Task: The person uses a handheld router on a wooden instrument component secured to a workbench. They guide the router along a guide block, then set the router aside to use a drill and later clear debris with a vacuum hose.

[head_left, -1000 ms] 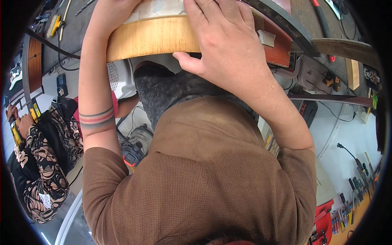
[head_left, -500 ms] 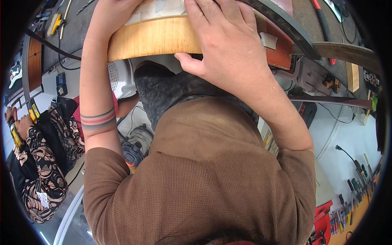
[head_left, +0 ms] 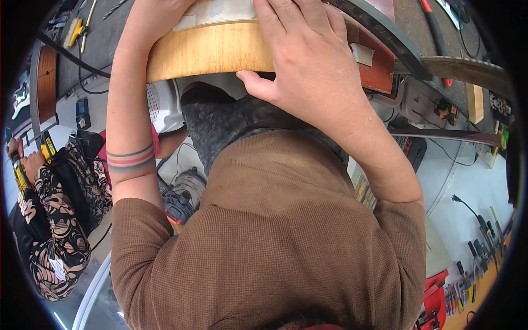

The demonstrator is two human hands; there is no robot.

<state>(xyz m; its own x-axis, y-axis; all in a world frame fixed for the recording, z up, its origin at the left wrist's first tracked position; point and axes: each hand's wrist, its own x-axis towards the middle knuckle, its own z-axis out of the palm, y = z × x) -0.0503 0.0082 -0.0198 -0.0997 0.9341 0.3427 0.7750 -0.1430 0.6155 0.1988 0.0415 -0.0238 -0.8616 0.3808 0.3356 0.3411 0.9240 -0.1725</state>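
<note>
A piece of light wood (head_left: 212,52) with a curved front face spans the top of the view, with pale tape (head_left: 217,12) along its upper side. My right hand (head_left: 311,60) rests on its right part. The fingers lie stretched out over the top, and the thumb sticks out to the left by the lower edge. At the wood's left end is my left hand (head_left: 162,16); its fingers are mostly cut off by the picture's top edge. A reddish-brown wooden block (head_left: 377,74) with a scrap of tape sits just right of my right hand.
A dark metal bar (head_left: 385,30) slants past my right hand. A saw-like blade (head_left: 467,69) and a red-and-black tool handle (head_left: 433,33) lie farther right. At left, another person's hand (head_left: 34,164) is on a yellow-and-black tool (head_left: 22,179). A black cable (head_left: 71,59) crosses the bench.
The light wood has shifted very slightly away from me and to the right, with both hands still on it. The other person's hands at left have moved a little.
</note>
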